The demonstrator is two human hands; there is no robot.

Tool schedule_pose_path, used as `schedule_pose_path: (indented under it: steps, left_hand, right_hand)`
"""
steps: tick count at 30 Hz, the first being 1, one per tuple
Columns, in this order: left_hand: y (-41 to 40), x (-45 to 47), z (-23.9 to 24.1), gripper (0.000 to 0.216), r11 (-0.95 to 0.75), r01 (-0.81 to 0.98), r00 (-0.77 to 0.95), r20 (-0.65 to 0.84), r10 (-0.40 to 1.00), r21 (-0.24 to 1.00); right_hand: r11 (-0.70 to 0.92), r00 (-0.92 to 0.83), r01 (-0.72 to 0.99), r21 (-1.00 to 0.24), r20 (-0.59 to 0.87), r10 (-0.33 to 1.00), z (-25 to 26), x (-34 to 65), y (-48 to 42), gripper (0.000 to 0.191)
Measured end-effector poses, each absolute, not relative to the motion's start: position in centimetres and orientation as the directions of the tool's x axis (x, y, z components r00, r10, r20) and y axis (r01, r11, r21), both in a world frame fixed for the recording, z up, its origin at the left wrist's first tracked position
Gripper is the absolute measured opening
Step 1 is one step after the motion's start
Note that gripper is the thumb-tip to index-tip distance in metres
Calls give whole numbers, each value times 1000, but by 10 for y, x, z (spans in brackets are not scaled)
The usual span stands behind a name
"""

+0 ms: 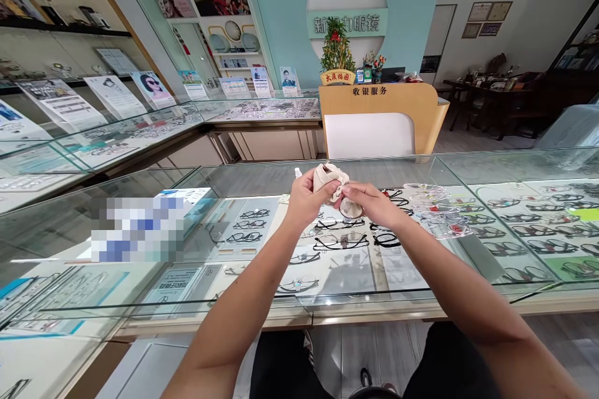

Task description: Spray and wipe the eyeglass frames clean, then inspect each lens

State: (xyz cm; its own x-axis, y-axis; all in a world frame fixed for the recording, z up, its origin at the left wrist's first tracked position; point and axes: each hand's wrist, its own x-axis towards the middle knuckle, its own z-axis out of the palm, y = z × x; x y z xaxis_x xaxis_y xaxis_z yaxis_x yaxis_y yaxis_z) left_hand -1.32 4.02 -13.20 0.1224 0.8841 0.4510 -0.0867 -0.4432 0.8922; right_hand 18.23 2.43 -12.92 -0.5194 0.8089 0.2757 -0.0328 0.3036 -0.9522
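My left hand (306, 196) is closed on a crumpled beige cloth (326, 176), held above a glass display counter (262, 299). My right hand (372, 204) is closed on the same cloth, pinching it round what looks like a lens or part of a pair of glasses (350, 209); most of that item is hidden by the cloth and fingers. Both hands meet over the middle of the counter. Under the glass lie rows of eyeglass frames (337, 240).
A small white bottle (298, 172) stands on the counter behind my left hand. Packed glasses in clear sleeves (437, 212) lie to the right. More glass cases run along the left. A wooden cashier desk (381, 118) stands behind, tables and chairs at far right.
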Motion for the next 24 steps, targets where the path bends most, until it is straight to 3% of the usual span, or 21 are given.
schedule_pose_path:
  steps: [8,16,24]
  left_hand:
    - [44,-12,-140,63,-502,-76,-59,498,865,862]
    - [56,-27,-135,54,-388,-193,286,430,857,901]
    - [35,-8,-129,45,-411,-211,241,454,858,887]
  right_hand:
    - [398,-536,-34,-917,353,767,-123,171,12,51]
    - [282,-444,-119,-952,305,843,-120,183,21,45]
    - [195,-460,-184,-963,260,849,-129,175,23,44]
